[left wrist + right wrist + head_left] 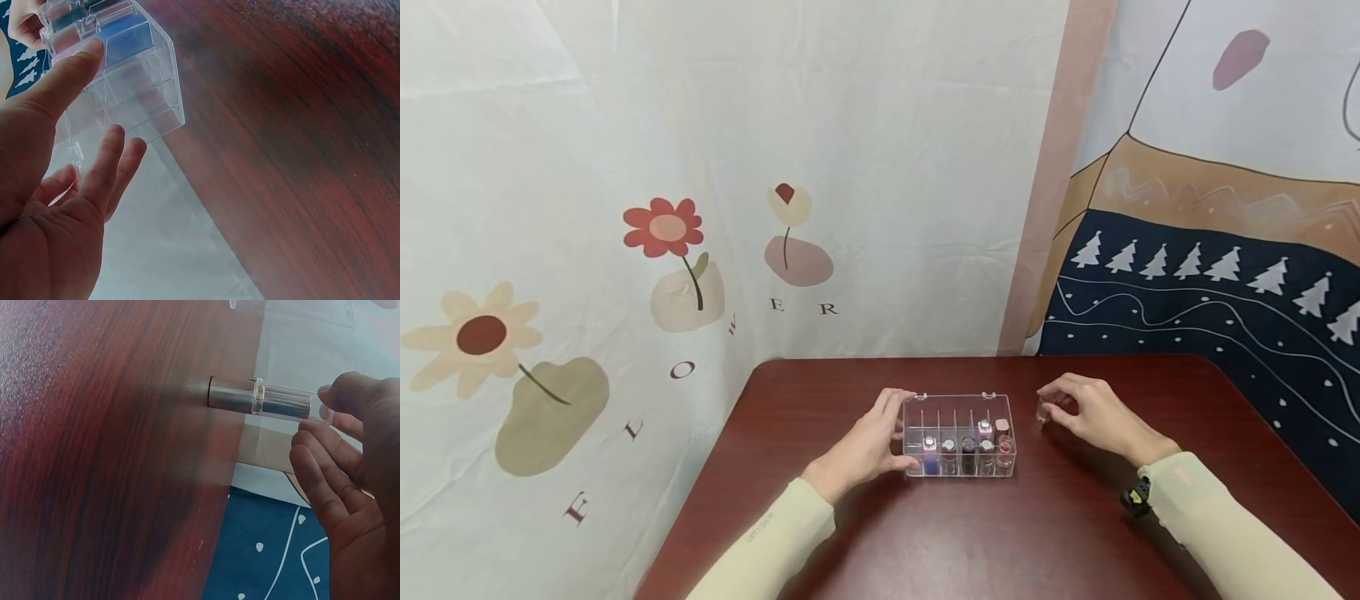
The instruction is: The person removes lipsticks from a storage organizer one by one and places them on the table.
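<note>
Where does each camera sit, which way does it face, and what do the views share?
Head: worn on the head, facing forward and down over the table and clear case; left hand, right hand and both sleeves show.
Left wrist: worn there, facing the left hand's hold on the case; part of the right hand shows at upper left.
Right wrist: worn there, facing the right hand pinching a clear tube; that hand shows at right.
Shared: the case in head and left wrist; the tube in head and right wrist.
</note>
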